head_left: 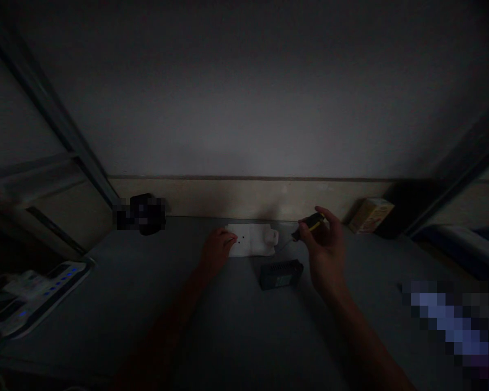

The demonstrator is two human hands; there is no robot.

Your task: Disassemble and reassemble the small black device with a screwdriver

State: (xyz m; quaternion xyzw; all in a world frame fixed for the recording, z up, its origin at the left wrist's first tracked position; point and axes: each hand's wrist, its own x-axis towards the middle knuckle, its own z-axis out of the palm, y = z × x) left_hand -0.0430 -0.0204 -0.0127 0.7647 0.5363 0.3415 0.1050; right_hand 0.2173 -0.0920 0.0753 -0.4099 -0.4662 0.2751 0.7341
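My right hand is closed round the black-and-yellow handle of a screwdriver. Its thin shaft slopes down and left above the table. At the left end of a white sheet of tissue or cloth, my left hand has its fingers pinched together; what lies between them, if anything, is too small and dark to make out. A few tiny dark bits, perhaps screws, rest on the sheet near those fingertips. On its right end sits a small whitish piece. A black vented box stands just in front of the sheet.
The room is dim. A grey table meets the wall at the back. At the left lies a power strip with plugs and blue lights. A dark object stands back left, a small carton back right. A blurred-out bluish object lies right.
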